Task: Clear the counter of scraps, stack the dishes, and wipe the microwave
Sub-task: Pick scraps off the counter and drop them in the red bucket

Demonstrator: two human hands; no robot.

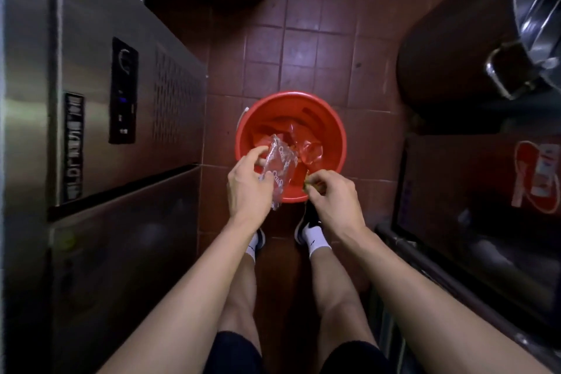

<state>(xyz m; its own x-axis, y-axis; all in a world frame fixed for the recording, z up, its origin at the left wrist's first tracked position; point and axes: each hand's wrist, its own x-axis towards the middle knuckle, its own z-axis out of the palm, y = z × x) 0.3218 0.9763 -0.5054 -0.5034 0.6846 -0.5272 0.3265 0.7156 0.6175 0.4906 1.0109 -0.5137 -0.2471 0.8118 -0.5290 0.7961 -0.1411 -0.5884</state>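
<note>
A red bucket (334, 130) stands on the tiled floor in front of my feet, lined with a red plastic bag. My left hand (247, 185) holds a clear printed plastic wrapper (280, 165) over the near rim of the bucket. Just right of it, my right hand (332, 194) pinches a small greenish-yellow scrap (308, 187) at the bucket's near edge. The two hands are close together but apart.
A tall stainless steel fridge (106, 130) with a dark control panel fills the left side. On the right are a dark counter (455, 64) with a large steel pot (540, 9) and a glass-fronted cabinet (473, 222) below. Red-brown floor tiles (303, 45) lie beyond the bucket.
</note>
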